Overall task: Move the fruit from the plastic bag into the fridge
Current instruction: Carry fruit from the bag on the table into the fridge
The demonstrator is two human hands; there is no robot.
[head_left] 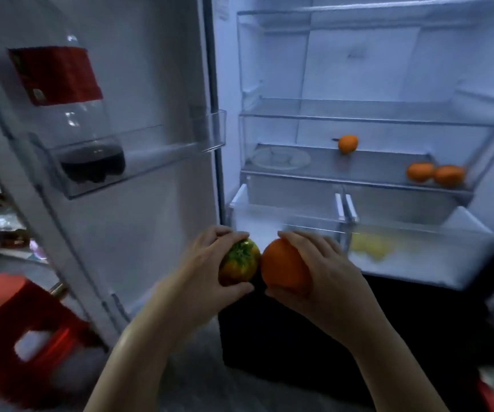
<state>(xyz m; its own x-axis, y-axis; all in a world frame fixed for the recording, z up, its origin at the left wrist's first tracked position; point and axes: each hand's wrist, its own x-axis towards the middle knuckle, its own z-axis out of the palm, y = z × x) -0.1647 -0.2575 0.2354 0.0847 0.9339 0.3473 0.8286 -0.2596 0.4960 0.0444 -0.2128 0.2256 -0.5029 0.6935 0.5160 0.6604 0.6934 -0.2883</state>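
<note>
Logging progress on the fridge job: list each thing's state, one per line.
Fridge door: open.
Left hand: grips a green-orange fruit.
Right hand: grips an orange fruit.
Three oranges: resting on the lower shelf.
Cola bottle: upright in door bin, nearly empty.
Right drawer: holds blurred yellow items.

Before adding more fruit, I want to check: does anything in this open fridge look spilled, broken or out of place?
Nothing stands out. On the lower glass shelf, one round orange fruit lies apart and a pair of orange fruits sit together; no spill or damage shows.
</note>
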